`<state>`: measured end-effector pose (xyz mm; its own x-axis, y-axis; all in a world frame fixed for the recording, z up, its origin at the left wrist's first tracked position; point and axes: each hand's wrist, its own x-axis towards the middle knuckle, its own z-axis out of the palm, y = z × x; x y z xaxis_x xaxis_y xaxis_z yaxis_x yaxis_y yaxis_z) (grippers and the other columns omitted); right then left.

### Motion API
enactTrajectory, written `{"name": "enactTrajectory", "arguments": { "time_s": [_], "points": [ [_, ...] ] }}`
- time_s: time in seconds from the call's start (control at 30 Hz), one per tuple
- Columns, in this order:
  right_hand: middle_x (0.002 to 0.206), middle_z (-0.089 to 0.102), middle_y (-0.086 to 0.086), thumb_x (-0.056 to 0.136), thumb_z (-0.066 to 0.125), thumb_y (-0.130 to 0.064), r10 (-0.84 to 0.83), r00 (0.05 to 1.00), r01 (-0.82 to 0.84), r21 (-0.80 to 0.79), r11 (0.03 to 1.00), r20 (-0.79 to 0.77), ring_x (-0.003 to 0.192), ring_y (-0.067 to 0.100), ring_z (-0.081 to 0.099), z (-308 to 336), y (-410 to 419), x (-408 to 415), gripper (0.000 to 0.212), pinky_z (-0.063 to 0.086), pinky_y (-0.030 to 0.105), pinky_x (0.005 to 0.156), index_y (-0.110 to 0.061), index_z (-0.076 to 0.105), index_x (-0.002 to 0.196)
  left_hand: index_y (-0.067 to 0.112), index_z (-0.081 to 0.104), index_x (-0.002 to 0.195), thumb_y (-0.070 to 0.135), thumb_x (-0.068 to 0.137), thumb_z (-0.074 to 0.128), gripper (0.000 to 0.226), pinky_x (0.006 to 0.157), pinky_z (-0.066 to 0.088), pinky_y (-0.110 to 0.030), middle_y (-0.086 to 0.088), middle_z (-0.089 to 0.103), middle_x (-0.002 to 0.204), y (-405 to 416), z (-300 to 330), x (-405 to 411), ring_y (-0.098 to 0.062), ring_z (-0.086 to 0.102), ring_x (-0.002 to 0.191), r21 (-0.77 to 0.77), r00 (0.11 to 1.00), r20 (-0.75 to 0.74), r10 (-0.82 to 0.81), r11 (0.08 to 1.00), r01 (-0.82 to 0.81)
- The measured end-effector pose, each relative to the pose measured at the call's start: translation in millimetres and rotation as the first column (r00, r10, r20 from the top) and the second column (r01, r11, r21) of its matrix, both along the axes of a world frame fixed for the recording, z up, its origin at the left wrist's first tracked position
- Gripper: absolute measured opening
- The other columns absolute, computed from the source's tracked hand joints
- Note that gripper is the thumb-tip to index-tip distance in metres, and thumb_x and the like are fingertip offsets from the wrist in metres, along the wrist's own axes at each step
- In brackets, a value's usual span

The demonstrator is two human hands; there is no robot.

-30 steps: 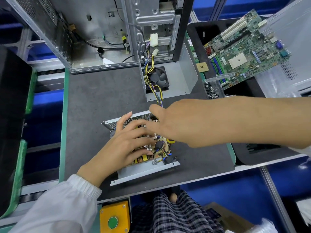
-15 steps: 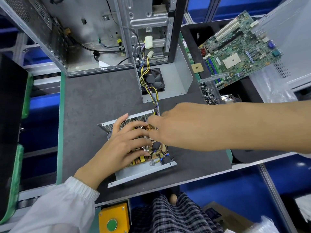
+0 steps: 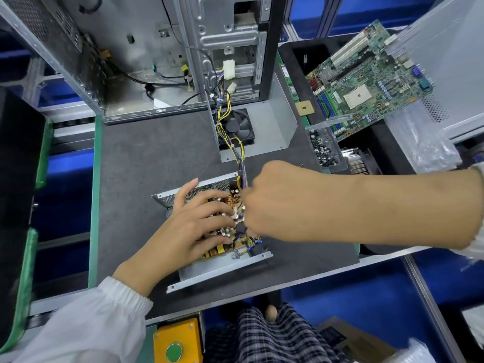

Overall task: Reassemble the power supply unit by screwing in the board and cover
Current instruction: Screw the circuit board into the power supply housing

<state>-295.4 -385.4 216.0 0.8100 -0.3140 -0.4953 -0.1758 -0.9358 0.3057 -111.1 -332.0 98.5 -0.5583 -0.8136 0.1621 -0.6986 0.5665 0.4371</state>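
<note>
Pressing board [image 3: 237, 231] flat – left hand [image 3: 188, 231] spread; right hand [image 3: 272, 203] curled at case edge [image 3: 204, 183] – grip unclear.

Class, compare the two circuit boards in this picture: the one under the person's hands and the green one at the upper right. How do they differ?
The power supply board is brownish, sits inside an open metal case and is partly covered by the left hand. The motherboard is green, larger, uncased, untouched, and leans tilted over a black tray. Wires run from the power supply board; none show on the motherboard. Both carry mounted components.
</note>
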Motion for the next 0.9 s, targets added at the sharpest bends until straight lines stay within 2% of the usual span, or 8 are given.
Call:
{"name": "enactTrajectory", "arguments": {
  "time_s": [0.1, 0.2, 0.3, 0.4, 0.53, 0.7, 0.8, 0.9],
  "points": [
    [0.066, 0.045, 0.001, 0.081, 0.039, 0.003, -0.064, 0.998, 0.063, -0.030, 0.998, -0.016, 0.059, 0.019, 0.039, -5, -5, -4, 0.022, 0.018, 0.022, 0.046, -0.011, 0.036, 0.065, 0.023, 0.077, 0.094, 0.055, 0.085, 0.060, 0.037, 0.118, 0.011, -0.051, 0.013, 0.067, 0.107, -1, 9, -4, -0.011, 0.052, 0.123, 0.022, 0.999, -0.027, 0.027, 0.999, -0.026],
    [0.091, 0.052, 0.009, 0.098, 0.044, -0.021, -0.246, 0.969, 0.245, 0.086, 0.966, -0.002, 0.057, 0.019, 0.037, -11, -7, -5, 0.011, 0.020, 0.027, 0.043, -0.013, 0.046, 0.105, 0.021, 0.075, 0.092, 0.054, 0.076, 0.070, 0.037, 0.117, 0.016, -0.037, 0.011, 0.067, 0.103, -11, 25, -24, -0.006, 0.056, 0.107, 0.061, 0.977, -0.182, 0.107, 0.993, -0.097],
    [0.106, 0.032, 0.010, 0.085, 0.061, -0.012, -0.341, 0.940, 0.339, 0.216, 0.916, -0.026, 0.052, 0.014, 0.034, -1, -12, -6, 0.043, 0.022, 0.028, 0.041, -0.007, 0.039, 0.122, 0.032, 0.069, 0.094, 0.049, 0.063, 0.084, 0.038, 0.110, 0.021, -0.017, 0.019, 0.065, 0.104, -22, 35, -46, -0.005, 0.048, 0.112, 0.285, 0.934, -0.285, 0.213, 0.950, -0.130],
    [0.119, 0.044, 0.005, 0.089, 0.057, -0.015, -0.239, 0.971, 0.232, 0.202, 0.952, 0.011, 0.054, 0.008, 0.024, 5, -10, -3, 0.036, 0.023, 0.026, 0.034, -0.010, 0.049, 0.124, 0.052, 0.059, 0.083, 0.037, 0.055, 0.093, 0.046, 0.093, 0.042, -0.017, 0.040, 0.058, 0.092, -23, 34, -56, -0.004, 0.051, 0.109, 0.485, 0.894, -0.338, 0.294, 0.868, -0.102],
    [0.070, 0.044, -0.004, 0.100, 0.039, -0.033, -0.216, 0.947, 0.212, 0.042, 0.976, 0.238, 0.049, 0.018, 0.023, -1, 1, -4, 0.028, 0.016, 0.026, 0.042, -0.010, 0.052, 0.110, 0.031, 0.054, 0.080, 0.028, 0.060, 0.081, 0.034, 0.060, 0.043, -0.011, 0.031, 0.063, 0.072, -18, 30, -55, 0.013, 0.055, 0.067, 0.525, 0.802, -0.510, 0.310, 0.851, 0.004],
    [0.093, 0.034, 0.003, 0.089, 0.053, -0.018, -0.116, 0.958, 0.074, 0.167, 0.983, 0.261, 0.064, 0.022, 0.043, 3, -9, -15, 0.032, 0.016, 0.027, 0.041, -0.023, 0.035, 0.115, 0.036, 0.071, 0.080, 0.023, 0.067, 0.089, 0.026, 0.073, 0.056, -0.036, 0.008, 0.071, 0.081, -19, 37, -42, 0.000, 0.062, 0.077, 0.597, 0.739, -0.589, 0.328, 0.793, 0.123],
    [0.101, 0.052, 0.003, 0.091, 0.043, -0.009, -0.049, 0.973, 0.021, 0.124, 0.992, 0.224, 0.067, 0.024, 0.044, 11, -11, -14, 0.028, 0.015, 0.027, 0.043, -0.017, 0.039, 0.118, 0.034, 0.072, 0.082, 0.015, 0.070, 0.082, 0.025, 0.077, 0.048, -0.017, 0.013, 0.069, 0.089, -20, 37, -39, 0.005, 0.060, 0.085, 0.556, 0.776, -0.575, 0.258, 0.820, 0.139],
    [0.060, 0.041, -0.003, 0.098, 0.038, -0.030, -0.046, 0.988, 0.053, -0.039, 0.998, 0.146, 0.052, 0.018, 0.038, 16, -4, -12, 0.021, 0.010, 0.025, 0.044, -0.021, 0.057, 0.093, 0.047, 0.070, 0.080, 0.009, 0.072, 0.084, 0.041, 0.079, 0.042, -0.004, 0.028, 0.068, 0.083, -15, 34, -44, 0.013, 0.060, 0.083, 0.579, 0.802, -0.531, 0.272, 0.808, 0.109]
  ]
}}
